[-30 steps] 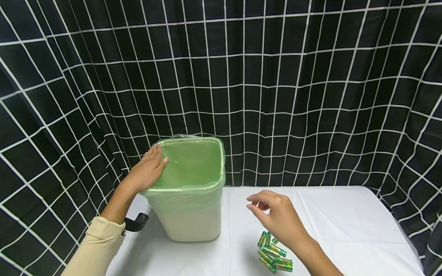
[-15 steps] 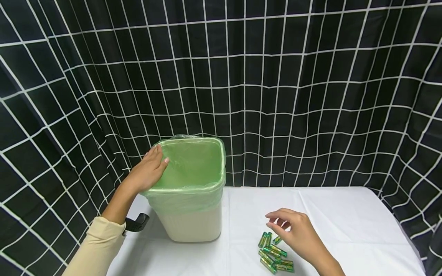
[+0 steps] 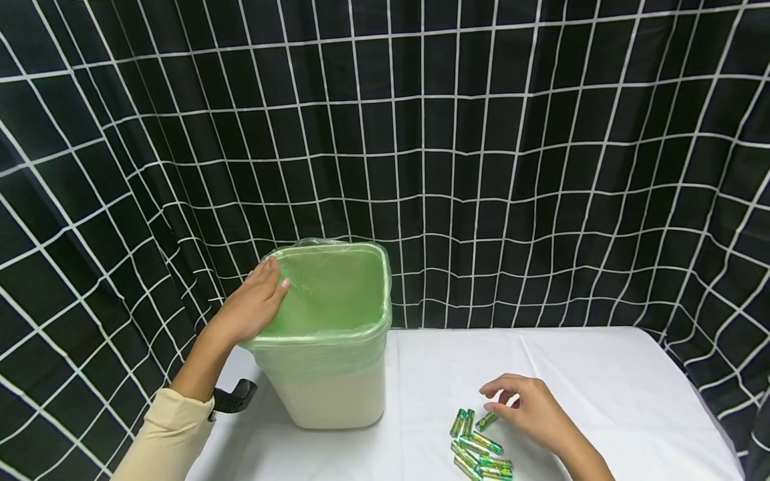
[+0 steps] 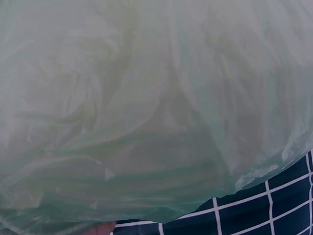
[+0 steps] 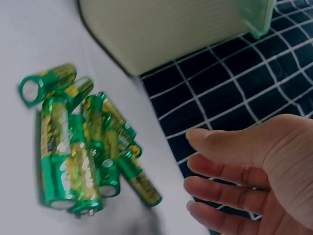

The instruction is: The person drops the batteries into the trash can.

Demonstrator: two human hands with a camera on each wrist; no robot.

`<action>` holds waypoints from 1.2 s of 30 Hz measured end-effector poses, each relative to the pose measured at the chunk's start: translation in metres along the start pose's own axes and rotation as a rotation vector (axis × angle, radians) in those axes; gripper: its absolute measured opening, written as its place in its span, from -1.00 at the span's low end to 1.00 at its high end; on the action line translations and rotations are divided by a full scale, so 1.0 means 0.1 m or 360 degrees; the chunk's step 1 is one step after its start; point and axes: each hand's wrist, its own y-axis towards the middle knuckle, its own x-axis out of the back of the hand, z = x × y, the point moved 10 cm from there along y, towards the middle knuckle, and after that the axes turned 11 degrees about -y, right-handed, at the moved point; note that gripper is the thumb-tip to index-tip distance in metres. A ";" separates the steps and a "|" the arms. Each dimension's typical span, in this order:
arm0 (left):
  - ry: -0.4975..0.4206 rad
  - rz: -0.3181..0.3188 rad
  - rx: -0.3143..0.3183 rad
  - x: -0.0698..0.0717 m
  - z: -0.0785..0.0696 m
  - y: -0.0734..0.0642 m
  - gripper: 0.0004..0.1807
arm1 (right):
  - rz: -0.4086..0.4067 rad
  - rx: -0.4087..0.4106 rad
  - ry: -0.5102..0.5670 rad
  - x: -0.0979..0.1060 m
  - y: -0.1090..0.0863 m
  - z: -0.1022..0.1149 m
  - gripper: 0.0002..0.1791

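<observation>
A pale waste bin [image 3: 331, 401] stands on the table, lined with a translucent green bag [image 3: 327, 354] folded over its rim. My left hand [image 3: 248, 306] rests on the bin's left rim, fingers straight and thumb at the inner side. In the left wrist view the bag [image 4: 146, 107] fills most of the picture, and only a bit of a finger shows below. Several green and gold batteries [image 3: 475, 442] lie in a loose heap right of the bin. Just beside one battery [image 3: 486, 420] is my right hand [image 3: 532, 409], fingers bent loosely and thumb apart, holding nothing.
A white cloth [image 3: 589, 381] covers the table, whose back edge meets a black curtain [image 3: 457, 167] with white grid lines. The same curtain hangs along the left and right sides. A black strap device [image 3: 236, 397] is on the left wrist.
My right hand has moved down and to the right, from above the heap to the right of it. The left hand stays on the bin's rim.
</observation>
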 end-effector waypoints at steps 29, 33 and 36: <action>-0.0038 0.0001 0.0012 -0.01 0.04 0.00 -0.28 | 0.0326 -0.0367 -0.0182 -0.45 -0.14 -0.49 -0.76; -0.0033 -0.0004 0.0007 0.00 0.03 0.01 -0.28 | 0.0310 -0.0398 -0.0216 -0.44 -0.12 -0.51 -0.74; -0.0032 0.0003 0.0011 0.00 0.03 0.02 -0.28 | 0.0310 -0.0404 -0.0215 -0.45 -0.12 -0.52 -0.75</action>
